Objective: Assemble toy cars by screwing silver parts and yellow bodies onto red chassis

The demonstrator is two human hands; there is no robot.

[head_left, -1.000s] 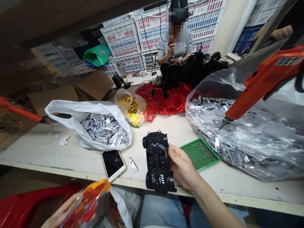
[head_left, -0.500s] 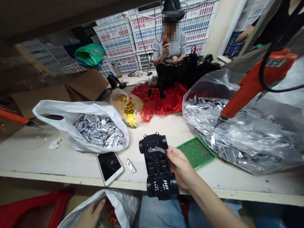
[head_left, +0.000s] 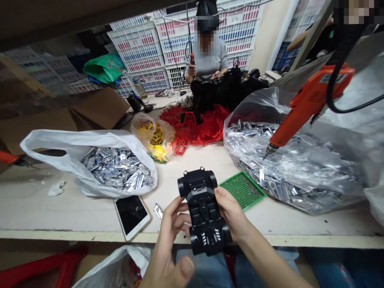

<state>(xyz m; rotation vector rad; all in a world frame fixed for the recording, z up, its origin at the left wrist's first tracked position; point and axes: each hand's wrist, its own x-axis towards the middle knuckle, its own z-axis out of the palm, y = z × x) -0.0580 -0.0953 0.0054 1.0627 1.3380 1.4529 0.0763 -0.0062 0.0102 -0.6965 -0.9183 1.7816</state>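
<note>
A black toy car body [head_left: 205, 212], with wheels, moulded seats and silver vents, is held above the table's front edge. My right hand [head_left: 229, 208] grips its right side, fingers going out of sight behind it. On the other side, my left hand [head_left: 171, 236] has bent fingers against the car's left edge, some tips hidden, while its thumb stands well apart. A small silver foil packet [head_left: 158, 210] lies just left of that hand. Close to my right hand is a green gridded tray [head_left: 242, 190] with tiny metal pieces, perhaps screws, in it.
A white phone [head_left: 132, 216] lies near a white bag [head_left: 70, 156] of silver packets. Above a large clear bag [head_left: 300, 176] hangs an orange electric screwdriver [head_left: 303, 104]. Red plastic frames [head_left: 198, 128] are piled behind; a co-worker [head_left: 208, 60] sits beyond. Below the edge is another white bag [head_left: 115, 266].
My left hand has come up from the lower white bag to the toy car's left side. My right hand still holds the car. The view has shifted slightly, and the co-worker's tool hand is lower.
</note>
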